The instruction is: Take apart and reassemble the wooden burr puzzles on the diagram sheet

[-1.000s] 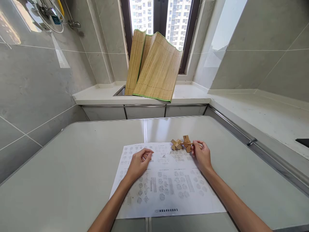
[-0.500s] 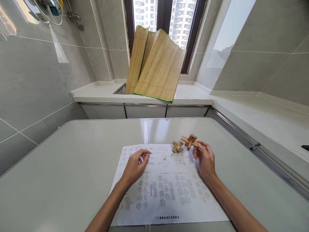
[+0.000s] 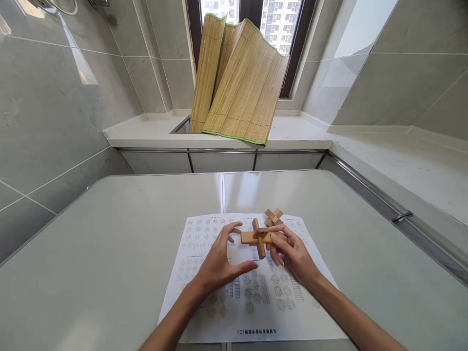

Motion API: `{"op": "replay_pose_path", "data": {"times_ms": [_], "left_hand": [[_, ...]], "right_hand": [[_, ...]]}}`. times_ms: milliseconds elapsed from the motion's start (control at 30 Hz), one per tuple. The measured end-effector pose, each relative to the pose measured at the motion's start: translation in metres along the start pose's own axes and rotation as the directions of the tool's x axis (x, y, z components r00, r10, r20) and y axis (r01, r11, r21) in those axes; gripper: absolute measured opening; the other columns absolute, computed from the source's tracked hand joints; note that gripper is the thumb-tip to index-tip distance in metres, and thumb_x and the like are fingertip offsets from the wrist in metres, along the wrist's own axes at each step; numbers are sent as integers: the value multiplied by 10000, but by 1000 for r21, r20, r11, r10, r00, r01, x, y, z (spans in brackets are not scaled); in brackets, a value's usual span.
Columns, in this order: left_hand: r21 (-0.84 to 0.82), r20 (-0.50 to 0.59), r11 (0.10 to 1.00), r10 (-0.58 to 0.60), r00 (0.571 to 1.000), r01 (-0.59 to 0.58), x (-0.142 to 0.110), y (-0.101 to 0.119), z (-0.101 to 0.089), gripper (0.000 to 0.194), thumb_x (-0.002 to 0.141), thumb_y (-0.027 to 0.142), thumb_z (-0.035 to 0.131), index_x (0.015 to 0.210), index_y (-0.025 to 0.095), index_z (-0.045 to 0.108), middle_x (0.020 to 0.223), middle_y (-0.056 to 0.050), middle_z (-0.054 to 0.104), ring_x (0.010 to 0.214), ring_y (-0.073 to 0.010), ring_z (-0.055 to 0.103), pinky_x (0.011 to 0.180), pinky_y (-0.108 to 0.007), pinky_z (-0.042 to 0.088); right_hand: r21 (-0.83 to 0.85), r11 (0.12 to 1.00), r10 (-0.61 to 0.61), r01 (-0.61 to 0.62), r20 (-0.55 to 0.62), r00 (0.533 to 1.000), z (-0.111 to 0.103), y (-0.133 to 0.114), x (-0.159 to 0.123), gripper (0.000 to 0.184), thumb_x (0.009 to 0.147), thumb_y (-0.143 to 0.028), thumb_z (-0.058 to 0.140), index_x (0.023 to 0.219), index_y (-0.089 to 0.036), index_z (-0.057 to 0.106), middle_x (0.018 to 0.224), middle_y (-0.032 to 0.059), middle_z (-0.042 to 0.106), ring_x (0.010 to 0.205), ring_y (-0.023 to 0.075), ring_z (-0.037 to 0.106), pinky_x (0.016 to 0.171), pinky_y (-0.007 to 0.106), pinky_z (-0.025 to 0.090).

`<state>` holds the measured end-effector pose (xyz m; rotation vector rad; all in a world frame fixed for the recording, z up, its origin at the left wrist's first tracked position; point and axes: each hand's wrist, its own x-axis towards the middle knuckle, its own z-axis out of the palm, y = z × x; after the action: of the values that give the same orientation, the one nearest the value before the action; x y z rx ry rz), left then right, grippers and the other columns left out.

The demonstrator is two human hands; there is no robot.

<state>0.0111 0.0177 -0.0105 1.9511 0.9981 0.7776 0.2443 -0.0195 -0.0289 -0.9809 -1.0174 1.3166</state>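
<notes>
A wooden interlocking puzzle (image 3: 259, 237), built of crossed flat bars, is held above the printed sheet. My right hand (image 3: 294, 253) pinches one of its bar ends between thumb and fingers. Close to its left side is my left hand (image 3: 221, 258), thumb and fingers spread apart, with nothing in it. A second, smaller wooden puzzle (image 3: 274, 217) rests at the sheet's far edge, just beyond my right fingers. Beneath both hands lies the large white paper sheet (image 3: 204, 321), covered in small diagrams, with a bold line of characters at its near edge.
The paper lies on a glossy pale table (image 3: 91, 258) with a seam down its middle. Behind it, a white ledge (image 3: 146, 134) carries a folded bamboo mat (image 3: 244, 87) leaning before the window. A metal rail (image 3: 369, 190) runs along the right side.
My right hand has brought the larger puzzle left and nearer, over the sheet's middle. My left hand has opened and shifted right towards it. The camera view has tipped slightly down.
</notes>
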Motion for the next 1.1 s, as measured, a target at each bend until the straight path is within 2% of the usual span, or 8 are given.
{"op": "replay_pose_path", "data": {"times_ms": [133,300,500,700,1100], "left_hand": [[-32,59,999,41,997,-40,0,-1,1,1104,685,460,958,1571,294,319,1583,-163,457,1368,-359,528,1143,-541,456],[-31,85,993,115,990,-113,-1,-8,5,1224,670,488,964,1625,300,222,1646,-192,376,1433,-396,475,1171,-589,429],[-50,120,995,94,988,-89,-1,-12,7,1040,774,398,911,1588,318,269,1506,-151,516,1366,-353,546,1154,-558,458],[-25,123,995,99,987,-96,0,-7,8,984,824,364,865,1589,312,247,1448,-134,524,1296,-317,583,1114,-517,499],[136,117,974,166,979,-181,2,-12,12,942,839,431,853,1577,286,285,1484,-159,505,1368,-352,513,1132,-550,469]], "right_hand": [[-77,995,66,-58,100,993,9,-6,-3,376,905,-543,757,1059,-220,641,625,-32,663,433,122,572,444,239,414],[-115,984,154,-135,172,973,14,-8,-4,470,897,-605,740,1104,-203,612,600,-42,658,409,127,584,424,243,468],[-128,974,211,-189,190,959,11,-2,-3,491,922,-616,709,1136,-198,562,635,-45,666,415,130,617,405,235,501],[-124,968,241,-218,213,947,10,1,-2,476,929,-611,702,1124,-211,531,661,-50,676,389,112,595,386,225,499],[-174,947,306,-270,234,923,5,1,0,448,960,-603,670,1157,-231,516,726,-42,691,396,101,621,391,202,490]]}}
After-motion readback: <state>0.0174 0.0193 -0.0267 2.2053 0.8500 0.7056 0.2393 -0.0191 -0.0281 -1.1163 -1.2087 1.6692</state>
